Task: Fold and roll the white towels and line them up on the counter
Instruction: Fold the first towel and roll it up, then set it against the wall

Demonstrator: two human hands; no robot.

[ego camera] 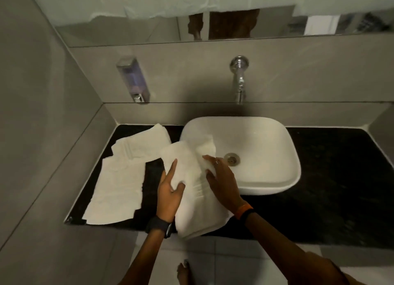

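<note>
Far left, a grey tiled wall [42, 114] meets the black bench [330, 178]. A soap dispenser [133, 80] is fixed to the back wall above the bench's left end. Two white towels lie flat on the left part of the bench: the rear towel [142, 144] near the back wall, the front towel [119, 188] reaching to the bench's front edge, their edges overlapping. Just right of them, a third towel [196, 210] is partly folded; its far end drapes over the left rim of the basin [266, 178], its near end hangs past the front edge of the bench. The left hand [170, 191], with a dark watch [158, 226] at the wrist, pinches the towel's left edge between thumb and fingers, index finger extended along the cloth. The right hand [221, 180], wearing a ring and an orange band [243, 210], presses down on the towel's right side with its fingers curled into a fold. A chrome tap [239, 80] projects from the wall above the basin, whose drain [231, 158] lies just beyond the right hand. The bench to the right of the basin is bare stone. A mirror strip [128, 33] runs along the top.
</note>
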